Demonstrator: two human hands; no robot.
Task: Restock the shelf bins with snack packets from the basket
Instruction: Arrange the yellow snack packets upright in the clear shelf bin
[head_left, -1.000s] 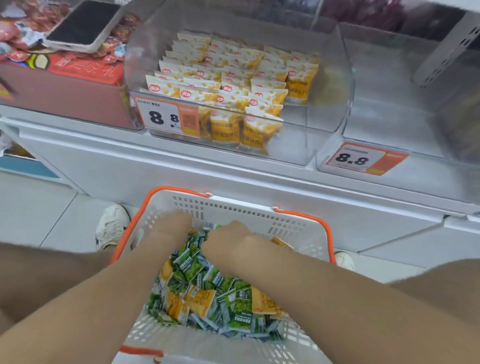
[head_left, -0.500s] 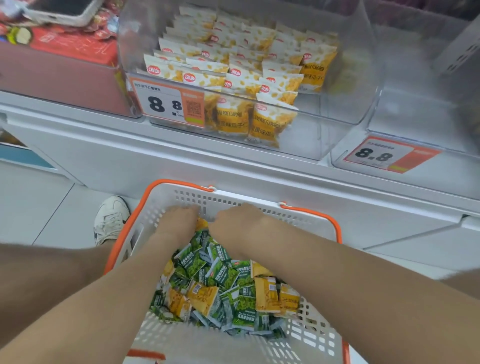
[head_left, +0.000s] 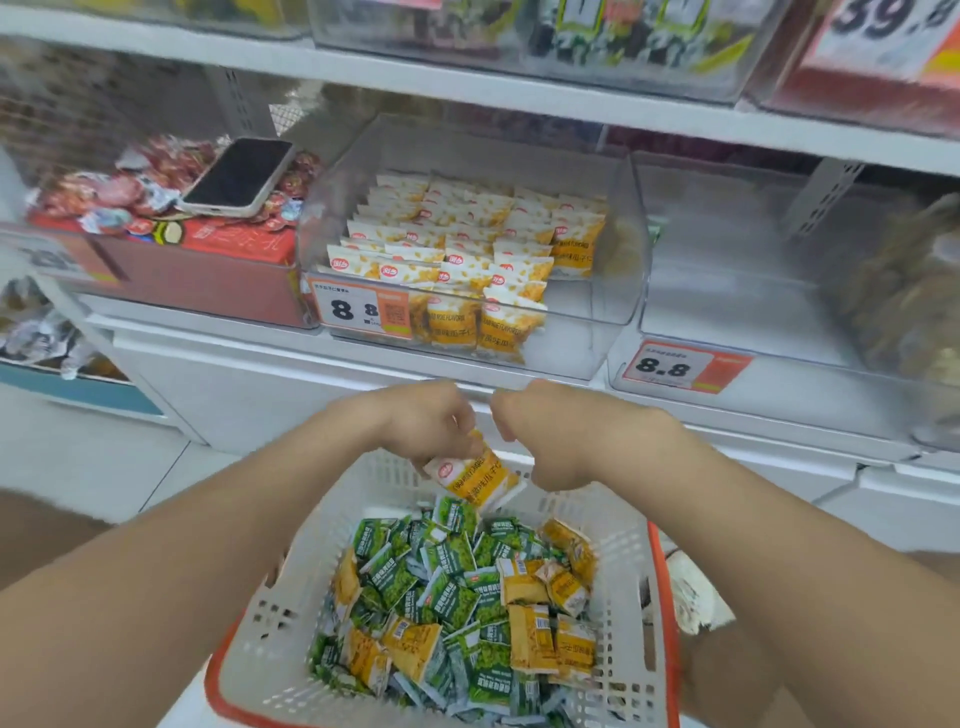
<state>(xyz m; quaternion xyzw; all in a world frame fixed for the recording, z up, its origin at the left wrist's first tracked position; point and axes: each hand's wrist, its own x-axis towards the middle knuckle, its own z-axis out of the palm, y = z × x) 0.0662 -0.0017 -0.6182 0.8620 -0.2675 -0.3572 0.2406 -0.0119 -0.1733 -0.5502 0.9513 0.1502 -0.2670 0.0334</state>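
A white basket (head_left: 291, 618) with an orange rim sits below me, holding several green packets (head_left: 448, 578) and yellow packets (head_left: 530, 639). My left hand (head_left: 423, 423) and my right hand (head_left: 543, 434) are raised over the basket's far edge, both curled. A yellow packet (head_left: 475, 478) hangs between them; my left hand's fingers pinch its top and my right hand closes against its right end. Straight ahead, the clear shelf bin (head_left: 597, 332) holds rows of the same yellow packets (head_left: 467, 249), with free room on its right side.
A second clear bin (head_left: 737, 312) to the right, tagged 8.8 (head_left: 675, 366), looks bare. Left of the yellow bin, a phone (head_left: 241, 176) lies on red sweets in a red box (head_left: 208, 270). Another shelf runs above. A shoe (head_left: 691, 592) shows beside the basket.
Both hands have come up out of the basket's packet pile, bringing a yellow packet with them. The view has tilted up toward the shelves.
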